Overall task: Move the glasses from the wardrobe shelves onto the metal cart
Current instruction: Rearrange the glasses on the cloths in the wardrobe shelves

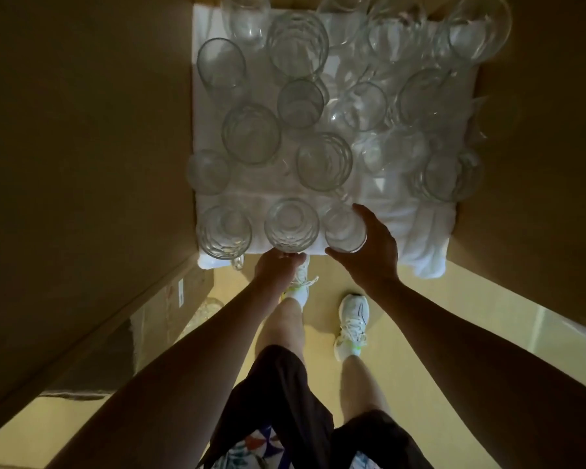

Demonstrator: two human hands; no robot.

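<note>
Head view looks straight down onto a white-lined wardrobe shelf (430, 231) crowded with clear drinking glasses, most standing close together, several touching. At the front edge stand 3: a faceted clear glass mug with a handle (224, 231) on the left, a faceted clear tumbler (291, 226) in the middle, and a smooth clear tumbler (345, 230) to its right. The left hand (278, 270) reaches under the front of the faceted tumbler, fingers curled at its base, apparently gripping it, though the fingertips are hidden. The right hand (369, 248) wraps the smooth tumbler, thumb near and fingers round the far side. No metal cart shows, so every glass is on the shelf. The risk I judge greatest: lifting 2 glasses at once from so tight a row may knock the mug or the ribbed clear glass (324, 161) behind, and a snagged cloth lining could drag neighbours off the edge onto the yellow floor (420, 333).
</note>
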